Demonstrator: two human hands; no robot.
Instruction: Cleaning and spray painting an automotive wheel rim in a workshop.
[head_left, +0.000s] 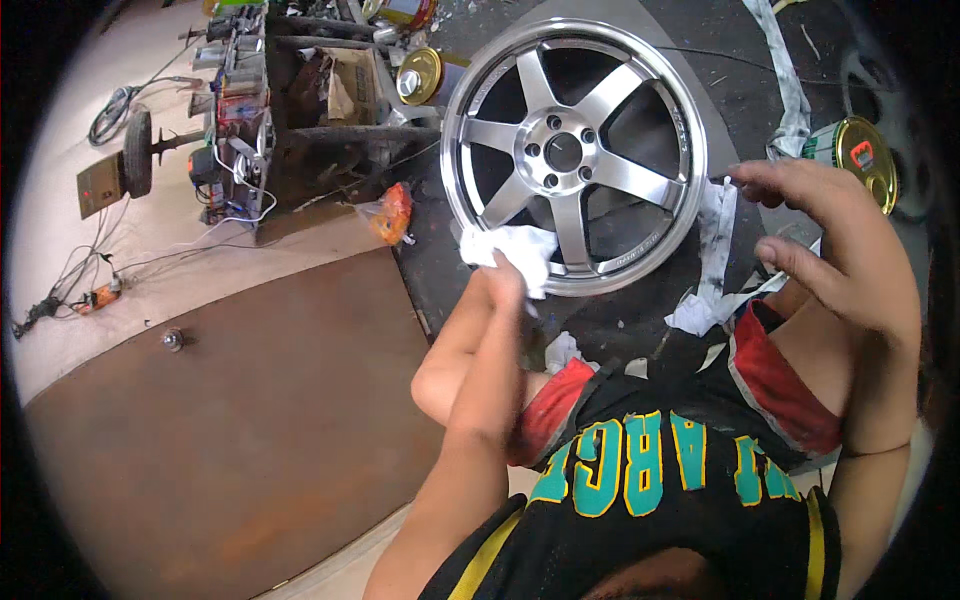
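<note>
A silver six-spoke alloy wheel rim lies face up in front of me, with bolt holes around its open centre. My left hand is closed on a white cloth, which it presses against the rim's near left edge. Part of the cloth hides that edge. To the right of the wheel, my right hand is raised, its thumb and fingers apart and nothing between them. Below its fingertips hangs a smudged white cloth strip, close to the wheel's right edge; whether the fingertips touch it I cannot tell.
A green-and-gold can stands at the right, and another can lies beyond the wheel's left. An orange item in a plastic bag sits left of the wheel. Farther left are a cluttered rack, cables and a brown board.
</note>
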